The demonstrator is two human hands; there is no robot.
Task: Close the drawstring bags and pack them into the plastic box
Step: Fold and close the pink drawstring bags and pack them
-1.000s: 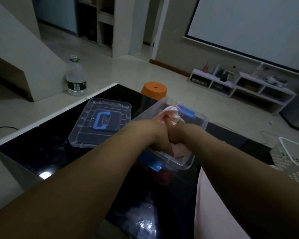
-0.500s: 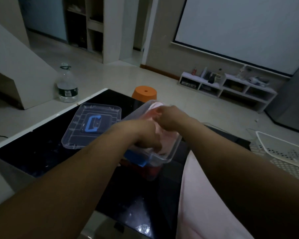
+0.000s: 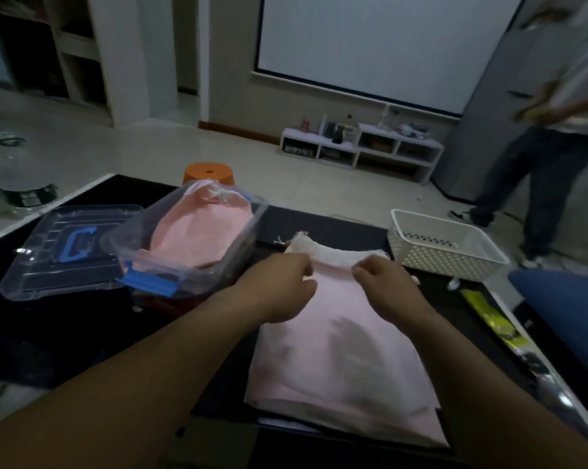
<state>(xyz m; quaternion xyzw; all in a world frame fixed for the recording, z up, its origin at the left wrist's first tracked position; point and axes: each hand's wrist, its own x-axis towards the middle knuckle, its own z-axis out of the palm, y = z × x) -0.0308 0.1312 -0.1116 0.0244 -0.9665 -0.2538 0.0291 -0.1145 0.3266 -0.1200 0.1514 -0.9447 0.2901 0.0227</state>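
Head view: hands [image 3: 279, 286] [image 3: 384, 282] pinch flat pink drawstring bag [image 3: 340, 353] below white hem.

Drawstring bags [image 3: 340, 350], lower centre: pale pink, edged with a white band [image 3: 333, 253] along the top. Plastic box [image 3: 255, 211], left of centre: clear, fitted with a blue latch [image 3: 150, 286]; a pink bag [image 3: 197, 228] is seen inside. Lid [image 3: 25, 275], far left: clear, blue handle [image 3: 77, 243]. Table [image 3: 48, 333]: glossy black. Stool [image 3: 209, 172], upper centre: orange. Basket [image 3: 435, 262], right: white, patterned with small round holes.
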